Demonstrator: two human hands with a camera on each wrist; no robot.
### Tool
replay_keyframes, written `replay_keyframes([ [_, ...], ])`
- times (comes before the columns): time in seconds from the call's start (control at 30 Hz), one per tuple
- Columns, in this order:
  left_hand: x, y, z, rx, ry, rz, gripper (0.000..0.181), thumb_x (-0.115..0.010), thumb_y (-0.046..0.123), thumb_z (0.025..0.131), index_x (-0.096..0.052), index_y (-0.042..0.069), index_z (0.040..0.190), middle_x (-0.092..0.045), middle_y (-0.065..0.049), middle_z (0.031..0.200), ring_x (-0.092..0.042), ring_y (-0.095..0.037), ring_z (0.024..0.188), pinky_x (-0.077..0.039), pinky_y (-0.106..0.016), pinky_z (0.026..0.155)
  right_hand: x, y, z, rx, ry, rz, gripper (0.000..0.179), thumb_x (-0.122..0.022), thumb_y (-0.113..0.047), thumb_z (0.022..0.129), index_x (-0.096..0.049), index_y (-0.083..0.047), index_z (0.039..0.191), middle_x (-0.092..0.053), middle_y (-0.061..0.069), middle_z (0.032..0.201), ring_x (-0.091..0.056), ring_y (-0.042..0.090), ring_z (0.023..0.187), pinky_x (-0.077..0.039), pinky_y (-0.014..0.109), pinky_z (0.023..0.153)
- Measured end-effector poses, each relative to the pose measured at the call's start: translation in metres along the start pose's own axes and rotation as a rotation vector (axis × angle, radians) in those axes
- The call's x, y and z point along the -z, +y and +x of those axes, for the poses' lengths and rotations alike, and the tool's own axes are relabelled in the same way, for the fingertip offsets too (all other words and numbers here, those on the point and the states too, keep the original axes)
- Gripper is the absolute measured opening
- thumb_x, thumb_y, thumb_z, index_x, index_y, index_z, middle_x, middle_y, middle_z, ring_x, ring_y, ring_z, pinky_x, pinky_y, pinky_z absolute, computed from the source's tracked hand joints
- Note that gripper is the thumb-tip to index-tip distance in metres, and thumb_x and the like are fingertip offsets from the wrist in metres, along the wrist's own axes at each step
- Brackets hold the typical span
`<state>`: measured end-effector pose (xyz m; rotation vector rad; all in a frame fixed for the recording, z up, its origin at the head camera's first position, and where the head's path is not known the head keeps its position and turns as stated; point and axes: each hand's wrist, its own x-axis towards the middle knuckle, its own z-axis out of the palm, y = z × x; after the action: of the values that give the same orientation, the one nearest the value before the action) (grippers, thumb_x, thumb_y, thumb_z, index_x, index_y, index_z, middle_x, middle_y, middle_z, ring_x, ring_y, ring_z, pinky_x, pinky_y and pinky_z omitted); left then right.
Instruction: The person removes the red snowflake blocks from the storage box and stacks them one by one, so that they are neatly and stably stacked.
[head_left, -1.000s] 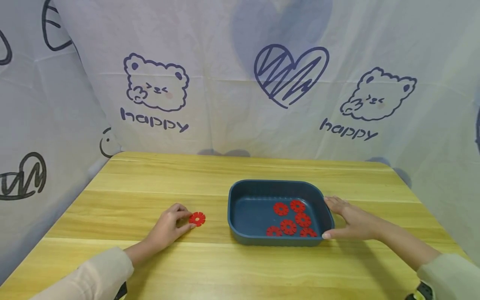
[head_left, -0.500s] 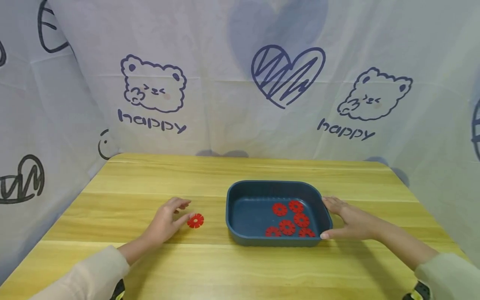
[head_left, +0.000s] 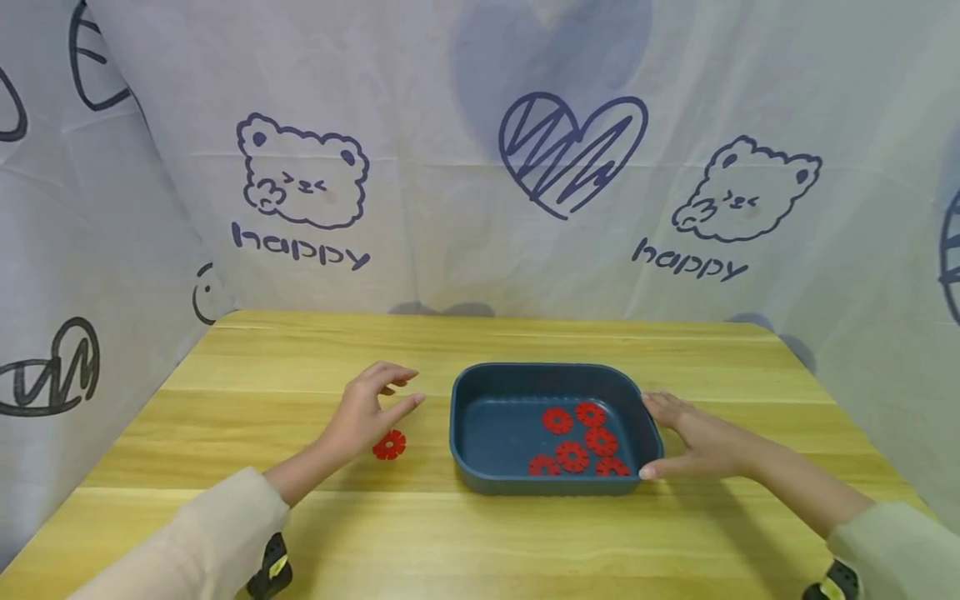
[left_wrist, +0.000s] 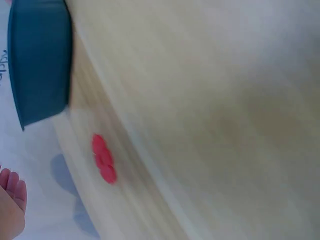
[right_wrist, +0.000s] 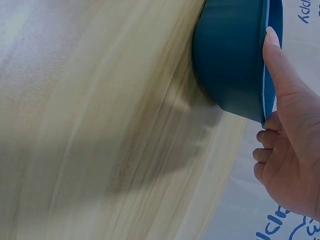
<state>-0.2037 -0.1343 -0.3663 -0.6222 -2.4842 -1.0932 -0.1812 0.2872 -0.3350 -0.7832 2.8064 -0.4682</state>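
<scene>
My left hand (head_left: 367, 412) hovers over the table with thumb and fingers spread apart, holding nothing. Just beneath its thumb side, a red notched plastic disc (head_left: 389, 445) lies flat on the wood; the left wrist view shows this disc (left_wrist: 104, 158) blurred, apart from the hand (left_wrist: 12, 205). To the right stands a dark blue rectangular plastic basin (head_left: 495, 433) with several similar red discs (head_left: 572, 456) inside. My right hand (head_left: 701, 442) holds the basin's right end. In the right wrist view its thumb (right_wrist: 280, 67) lies over the rim, with the other fingers bent against the end.
The light wooden table (head_left: 465, 542) reaches back to a white cloth (head_left: 442, 200) printed with bears and hearts. More of this cloth hangs along the left and right sides.
My left hand has let go of the red disc, lifted off and moved right toward the basin, its fingers spreading. The disc stays on the table. My right hand keeps its place on the basin.
</scene>
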Motion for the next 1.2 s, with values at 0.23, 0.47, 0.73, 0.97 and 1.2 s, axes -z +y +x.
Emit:
replay_keyframes([
  [0.23, -0.013, 0.017, 0.016, -0.053, 0.01, -0.074, 0.034, -0.074, 0.013, 0.078, -0.066, -0.001, 0.107, -0.066, -0.014, 0.101, -0.061, -0.025, 0.092, -0.055, -0.039, 0.077, 0.003, -0.003, 0.001, -0.015, -0.032, 0.008, 0.103, -0.071, -0.051, 0.073, -0.028, 0.015, 0.138, -0.024, 0.037, 0.143, -0.02, 0.057, 0.13, -0.025, 0.067, 0.101],
  [0.47, -0.03, 0.026, 0.023, -0.062, 0.016, -0.13, 0.033, -0.074, 0.014, 0.078, -0.066, -0.001, 0.107, -0.065, -0.015, 0.102, -0.061, -0.025, 0.092, -0.055, -0.039, 0.077, 0.001, -0.001, 0.002, -0.002, -0.039, -0.003, 0.102, -0.07, -0.052, 0.074, -0.028, 0.016, 0.137, -0.025, 0.038, 0.142, -0.021, 0.057, 0.13, -0.025, 0.067, 0.101],
  [0.73, -0.052, 0.036, 0.029, -0.07, -0.012, -0.172, 0.031, -0.072, 0.013, 0.08, -0.065, -0.003, 0.106, -0.064, -0.019, 0.1, -0.061, -0.03, 0.091, -0.054, -0.041, 0.077, 0.001, -0.001, 0.002, -0.007, -0.052, -0.006, 0.103, -0.07, -0.053, 0.074, -0.028, 0.017, 0.137, -0.025, 0.037, 0.142, -0.02, 0.057, 0.13, -0.024, 0.066, 0.102],
  [0.97, -0.072, 0.05, 0.037, -0.074, -0.056, -0.176, 0.032, -0.07, 0.016, 0.082, -0.064, -0.001, 0.108, -0.063, -0.017, 0.102, -0.061, -0.031, 0.094, -0.053, -0.04, 0.08, 0.002, -0.002, 0.003, -0.014, -0.059, -0.008, 0.103, -0.07, -0.053, 0.074, -0.028, 0.017, 0.137, -0.025, 0.038, 0.142, -0.02, 0.057, 0.13, -0.023, 0.067, 0.102],
  [1.2, -0.088, 0.057, 0.043, -0.085, -0.075, -0.172, 0.032, -0.069, 0.018, 0.083, -0.064, -0.002, 0.108, -0.063, -0.019, 0.102, -0.061, -0.031, 0.092, -0.053, -0.039, 0.079, 0.003, -0.003, 0.004, -0.012, -0.063, -0.008, 0.103, -0.07, -0.054, 0.074, -0.028, 0.017, 0.137, -0.026, 0.037, 0.142, -0.02, 0.057, 0.13, -0.023, 0.067, 0.102],
])
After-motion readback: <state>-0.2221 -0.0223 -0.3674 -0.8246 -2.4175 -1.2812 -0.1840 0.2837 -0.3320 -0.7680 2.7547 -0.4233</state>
